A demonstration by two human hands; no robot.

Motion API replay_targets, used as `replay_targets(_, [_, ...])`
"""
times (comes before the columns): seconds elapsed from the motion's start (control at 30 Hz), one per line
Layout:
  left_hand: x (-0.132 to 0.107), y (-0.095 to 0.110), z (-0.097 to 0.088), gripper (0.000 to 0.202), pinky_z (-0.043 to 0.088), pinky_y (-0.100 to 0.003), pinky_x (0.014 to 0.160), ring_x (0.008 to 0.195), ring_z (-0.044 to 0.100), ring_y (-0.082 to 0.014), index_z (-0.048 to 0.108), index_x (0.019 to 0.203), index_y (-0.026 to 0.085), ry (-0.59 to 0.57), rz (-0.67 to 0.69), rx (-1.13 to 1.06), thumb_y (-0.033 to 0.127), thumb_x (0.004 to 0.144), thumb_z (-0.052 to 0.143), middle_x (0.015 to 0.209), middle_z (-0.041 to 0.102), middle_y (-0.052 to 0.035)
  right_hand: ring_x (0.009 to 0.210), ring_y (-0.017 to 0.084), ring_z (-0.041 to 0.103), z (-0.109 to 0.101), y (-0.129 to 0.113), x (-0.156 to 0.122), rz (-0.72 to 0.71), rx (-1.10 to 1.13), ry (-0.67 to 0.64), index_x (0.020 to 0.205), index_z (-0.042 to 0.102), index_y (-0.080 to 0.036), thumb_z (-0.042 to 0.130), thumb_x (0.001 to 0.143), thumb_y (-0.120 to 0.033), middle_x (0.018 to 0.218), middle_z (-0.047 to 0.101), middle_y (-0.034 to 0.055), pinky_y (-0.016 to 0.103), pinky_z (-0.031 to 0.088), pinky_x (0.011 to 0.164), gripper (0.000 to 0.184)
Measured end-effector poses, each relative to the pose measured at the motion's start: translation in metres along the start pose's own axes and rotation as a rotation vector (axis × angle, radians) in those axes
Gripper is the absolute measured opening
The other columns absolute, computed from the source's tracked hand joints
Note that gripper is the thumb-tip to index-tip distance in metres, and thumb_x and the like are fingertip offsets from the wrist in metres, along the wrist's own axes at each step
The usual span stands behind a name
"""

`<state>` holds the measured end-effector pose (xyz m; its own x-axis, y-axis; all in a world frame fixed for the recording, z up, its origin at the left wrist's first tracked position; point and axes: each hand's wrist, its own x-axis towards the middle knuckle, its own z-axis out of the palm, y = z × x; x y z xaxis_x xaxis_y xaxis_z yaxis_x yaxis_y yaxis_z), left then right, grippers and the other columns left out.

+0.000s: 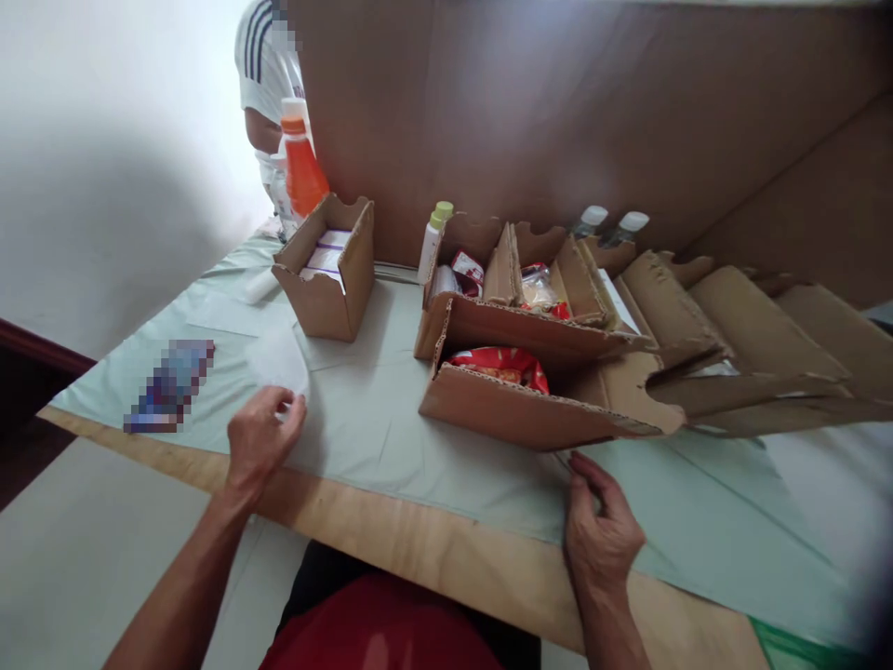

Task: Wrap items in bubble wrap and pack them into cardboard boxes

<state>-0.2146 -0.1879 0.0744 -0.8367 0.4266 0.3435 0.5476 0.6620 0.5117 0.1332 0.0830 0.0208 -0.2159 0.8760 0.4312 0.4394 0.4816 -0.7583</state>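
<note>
My left hand point(265, 437) is closed in a pinch at the near edge of a thin white sheet point(283, 358), which rises a little off the table; I cannot tell whether it is paper or plastic. My right hand point(601, 526) has thumb and fingers pressed together by the lower edge of a long cardboard box point(516, 414). Something thin and dark shows at those fingertips, too small to name. Inside the long box lies a red snack packet point(502, 365). To the left of it, a smaller cardboard box point(353, 279) holds several white cartons point(326, 251) with purple lines.
Several open cardboard bins point(670, 307) line the right side, some with packets. Behind them stand clear bottles point(593, 221) and yellow-capped white bottles point(433, 242). An orange bottle point(303, 172) is at the back left, near a person point(261, 84). A blurred-out flat item point(171, 386) lies left.
</note>
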Motion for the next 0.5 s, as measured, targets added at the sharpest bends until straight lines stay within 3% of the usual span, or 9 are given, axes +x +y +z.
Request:
replay_targets(0.07, [-0.031,0.03,0.006,0.028,0.043,-0.028,0.063,0.059,0.056,-0.0155,0.063,0.073,0.021,-0.079,-0.009,-0.195,0.044,0.088,0.056,0.068,0.066,-0.0012,0.11,0.029,0.071,-0.004,-0.015,-0.012,0.007,0.039,0.014,0.106,0.075,-0.018,0.059,0.096,-0.042,0.114,0.077,0.0136,0.048,0.053,0.104,0.031])
replay_targets(0.13, [-0.06,0.064,0.016,0.027,0.044,-0.027,0.061,0.06,0.057,-0.0149,0.064,0.073,0.021,-0.225,-0.032,-0.389,0.042,0.088,0.057,0.067,0.066,-0.0009,0.109,0.029,0.072,-0.005,-0.03,-0.028,0.07,0.107,-0.114,0.104,0.076,-0.018,0.062,0.096,-0.045,0.113,0.077,0.0131,0.048,0.054,0.103,0.031])
replay_targets(0.2, [-0.09,0.098,0.027,0.025,0.046,-0.026,0.059,0.062,0.06,-0.0152,0.068,0.08,0.02,-0.449,-0.054,-0.572,0.04,0.088,0.057,0.071,0.069,-0.002,0.105,0.027,0.074,-0.004,-0.042,-0.044,0.17,0.22,-0.332,0.108,0.075,-0.02,0.062,0.096,-0.05,0.113,0.078,0.0127,0.045,0.057,0.099,0.035])
replay_targets(0.27, [-0.118,0.126,0.034,0.027,0.049,-0.026,0.06,0.066,0.065,-0.0164,0.073,0.098,0.019,-0.756,-0.038,-0.744,0.04,0.09,0.059,0.078,0.073,-0.0036,0.102,0.026,0.075,-0.003,-0.048,-0.054,0.27,0.351,-0.492,0.117,0.072,-0.02,0.059,0.098,-0.056,0.117,0.077,0.0135,0.043,0.059,0.093,0.043])
replay_targets(0.33, [-0.14,0.145,0.035,0.035,0.054,-0.028,0.064,0.074,0.07,-0.0183,0.072,0.116,0.019,-1.024,0.043,-0.873,0.04,0.091,0.061,0.089,0.077,-0.006,0.102,0.026,0.076,-0.005,-0.048,-0.057,0.334,0.437,-0.523,0.125,0.067,-0.019,0.053,0.099,-0.061,0.123,0.076,0.0153,0.041,0.061,0.089,0.052])
replay_targets(0.37, [-0.147,0.149,0.035,0.036,0.056,-0.029,0.067,0.078,0.071,-0.0192,0.071,0.12,0.019,-1.09,0.106,-0.907,0.039,0.092,0.061,0.093,0.078,-0.0071,0.104,0.026,0.075,-0.007,-0.046,-0.057,0.346,0.444,-0.509,0.127,0.065,-0.019,0.053,0.099,-0.062,0.124,0.075,0.0159,0.041,0.061,0.088,0.053])
replay_targets(0.43, [-0.15,0.146,0.033,0.029,0.058,-0.031,0.073,0.084,0.072,-0.0199,0.073,0.115,0.02,-1.039,0.223,-0.897,0.035,0.094,0.059,0.099,0.078,-0.0086,0.108,0.027,0.074,-0.014,-0.044,-0.056,0.317,0.373,-0.484,0.13,0.063,-0.019,0.058,0.097,-0.059,0.126,0.074,0.0158,0.042,0.06,0.09,0.052])
replay_targets(0.5, [-0.14,0.13,0.031,0.023,0.059,-0.033,0.078,0.087,0.072,-0.0204,0.074,0.108,0.021,-0.812,0.3,-0.801,0.029,0.095,0.057,0.099,0.077,-0.0084,0.114,0.028,0.071,-0.022,-0.045,-0.056,0.195,0.234,-0.48,0.13,0.064,-0.021,0.065,0.094,-0.049,0.129,0.072,0.0146,0.045,0.058,0.096,0.046])
